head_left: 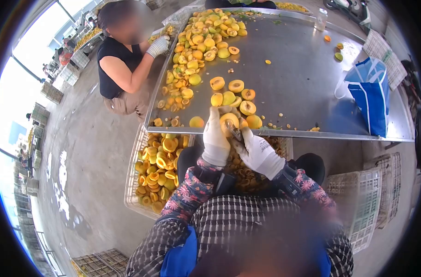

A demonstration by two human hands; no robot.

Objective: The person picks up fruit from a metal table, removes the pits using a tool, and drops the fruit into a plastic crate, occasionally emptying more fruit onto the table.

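My left hand (pixel 215 138), in a white work glove with soiled fingertips, is closed around an apricot half (pixel 228 122) just off the table's front edge. Close against it, my right hand (pixel 260 154), gloved the same way, is closed on a small dark metal tool (pixel 237 135) that meets the fruit. I cannot tell the tool's exact kind, as the fingers cover most of it. Right beyond my hands lie several cut apricots (pixel 247 108) on the metal table (pixel 293 83), some with the brown hollow facing up.
A heap of apricots (pixel 206 37) runs along the table's left side. Below sits a crate of apricot halves (pixel 150 180), with pits and scraps (pixel 247 177) beside it. A blue bag (pixel 369 99) and a jar (pixel 320 20) stand at right. A gloved co-worker (pixel 122 64) works at left.
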